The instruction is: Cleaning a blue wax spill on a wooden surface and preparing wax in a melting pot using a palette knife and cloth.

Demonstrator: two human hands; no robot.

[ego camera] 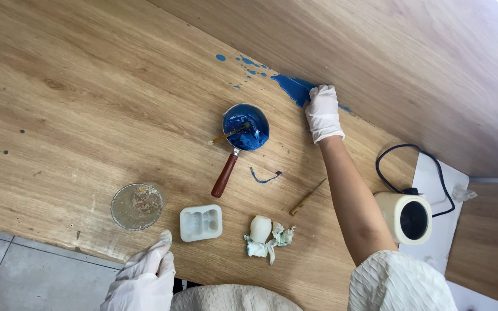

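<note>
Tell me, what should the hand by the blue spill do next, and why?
Probably wipe along the blue spill toward the small blue drops. The right hand, gloved, presses on one end of the spill where the table meets the wall, and blue stays beyond it. The left hand rests at the table's near edge, holding nothing.

The far left of the wooden table (59,86) lies open, with only small dark specks, so a hand can pass freely there. Nearer the front edge, a glass dish (137,205), a white mould (201,222), crumpled tissue (267,236) and a small stick (306,197) stand in a loose row with gaps between. The blue pan (245,126) with its wooden handle blocks the middle, and the right hand (323,112) with its outstretched arm bars the way to the round heater (404,216) and its black cord (396,167).
</note>
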